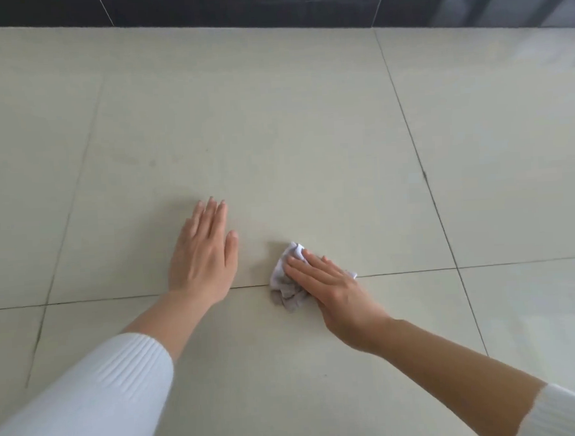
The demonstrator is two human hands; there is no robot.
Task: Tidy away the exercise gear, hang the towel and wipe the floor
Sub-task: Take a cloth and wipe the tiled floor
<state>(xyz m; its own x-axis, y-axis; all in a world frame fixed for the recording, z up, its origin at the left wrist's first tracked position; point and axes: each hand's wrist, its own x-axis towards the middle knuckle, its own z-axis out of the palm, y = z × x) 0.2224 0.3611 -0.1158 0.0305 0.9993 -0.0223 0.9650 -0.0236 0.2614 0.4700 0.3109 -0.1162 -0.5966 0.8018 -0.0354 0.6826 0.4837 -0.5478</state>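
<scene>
A crumpled white and grey cloth (287, 289) lies on the pale tiled floor (275, 135), across a grout line. My right hand (330, 289) presses flat on top of the cloth, fingers stretched toward the upper left, covering its right part. My left hand (203, 255) rests palm down on the bare floor just left of the cloth, fingers together and straight, holding nothing. Both forearms reach in from the bottom with white ribbed sleeves pushed up.
A dark tiled skirting or wall base (268, 5) runs along the far edge of the floor. Dark grout lines divide the large floor tiles. A bright reflection shows on the floor at the far right (537, 48).
</scene>
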